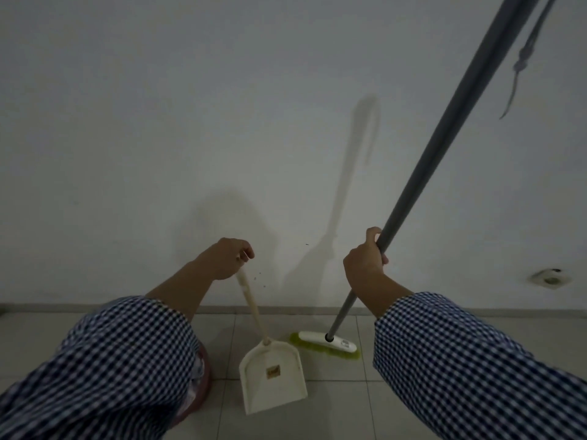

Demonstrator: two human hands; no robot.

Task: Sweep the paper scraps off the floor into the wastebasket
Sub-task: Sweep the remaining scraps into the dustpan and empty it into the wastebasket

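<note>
My left hand (227, 257) grips the top of the long cream handle of a dustpan (273, 374), whose pan rests on the tiled floor with its mouth toward me. My right hand (365, 260) holds the grey pole of a broom (330, 342); its white head with green bristles sits on the floor by the wall, just right of the dustpan. A pink wastebasket (203, 381) shows at the lower left, mostly hidden behind my left checked sleeve. No paper scraps are visible on the floor.
A plain white wall (222, 122) stands directly ahead, with a low skirting strip at its foot. A cord hangs from the broom pole's top at upper right. A small round fitting (548, 277) sits low on the wall at right.
</note>
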